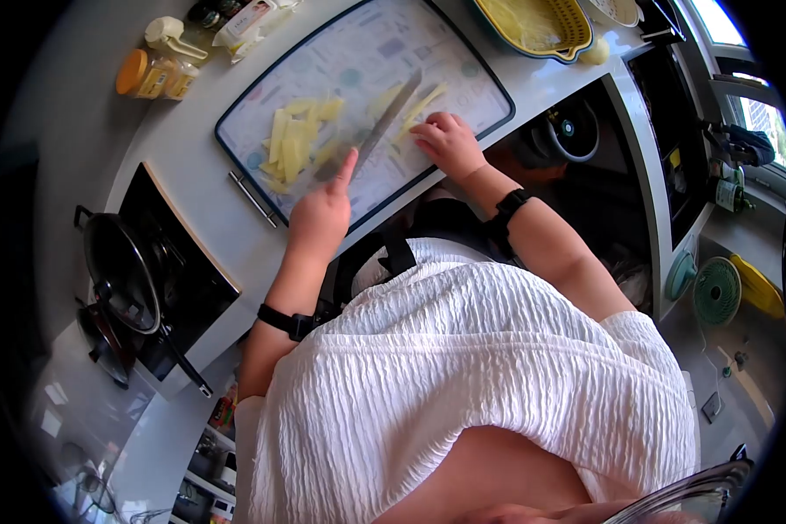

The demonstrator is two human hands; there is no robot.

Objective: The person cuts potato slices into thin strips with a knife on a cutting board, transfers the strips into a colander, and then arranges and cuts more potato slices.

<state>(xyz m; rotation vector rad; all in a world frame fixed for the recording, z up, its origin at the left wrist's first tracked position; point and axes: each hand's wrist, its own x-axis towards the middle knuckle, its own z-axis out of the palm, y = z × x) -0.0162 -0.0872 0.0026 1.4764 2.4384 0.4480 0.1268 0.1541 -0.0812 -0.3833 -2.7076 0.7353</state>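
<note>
A: Position and progress of the work?

B: A pile of pale yellow pieces [293,144] lies on the left part of the board, upper middle of the frame, already sliced. More thin strips [425,106] lie near the blade, to the right. Judged from this, cutting is well under way. Whether those near the blade need further cuts cannot be told.

A: State of the hands?

B: The left hand [320,218] is closed around the handle of the knife [389,122], index finger stretched toward the blade. The right hand [450,144] is narrow, fingers bent at the strips beside the blade; whether it pinches one is unclear.

A: Materials and shapes?

B: Pieces: flat, moist-looking, some broad, some slender. Blade: long, straight, grey, apparently metal. Board [367,44]: rounded rectangle, pale printed face, dark blue edge. Table [179,166]: smooth, white.

A: Farther out?

B: Upper right: a yellow perforated basket [576,26], seemingly plastic, with a round pale object [596,51] just beside it; whether that awaits cutting is unknown. Upper left: clear jars [153,77], one orange-lidded. Left: a deep, round, dark pan [105,244], glossy. Lower middle: a white shirt [480,349], crinkled cloth.
</note>
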